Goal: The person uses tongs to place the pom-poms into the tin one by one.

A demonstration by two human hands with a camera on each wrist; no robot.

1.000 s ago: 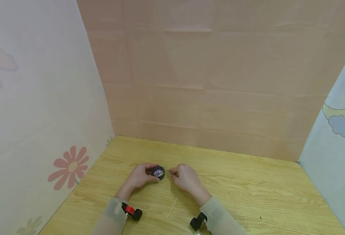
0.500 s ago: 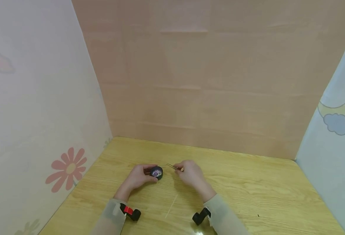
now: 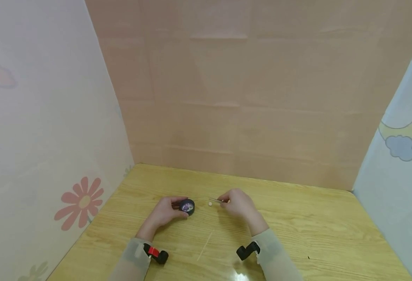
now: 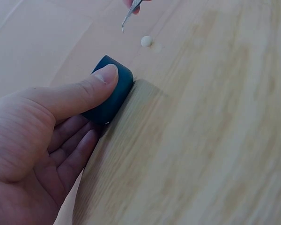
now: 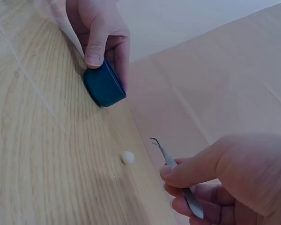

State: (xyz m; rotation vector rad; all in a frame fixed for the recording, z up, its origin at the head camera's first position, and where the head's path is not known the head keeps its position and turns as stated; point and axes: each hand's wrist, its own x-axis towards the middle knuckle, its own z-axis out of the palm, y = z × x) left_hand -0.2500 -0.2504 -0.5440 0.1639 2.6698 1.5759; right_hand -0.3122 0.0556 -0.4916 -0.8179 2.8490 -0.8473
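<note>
My left hand (image 3: 165,212) grips a small round dark blue container (image 3: 187,206) on the wooden table (image 3: 297,230), thumb on its side (image 4: 110,92). The container (image 5: 103,86) stands tilted on its edge. My right hand (image 3: 239,205) pinches thin metal tweezers (image 3: 215,200) between thumb and fingers, their hooked tip (image 5: 155,141) just above the table. A small white bead (image 3: 210,203) lies on the table between the container and the tweezers' tip, free of both (image 4: 146,41) (image 5: 128,157).
A thin pale thread (image 3: 205,246) lies on the table between my forearms. Pinkish cardboard walls (image 3: 244,97) close the back, and patterned panels stand at the left (image 3: 34,136) and right (image 3: 402,140). Black wrist mounts (image 3: 158,254) sit on both sleeves.
My right hand has drawn the tweezers away from the container to the right. The white bead now lies on the table between them. The left hand has stayed on the container.
</note>
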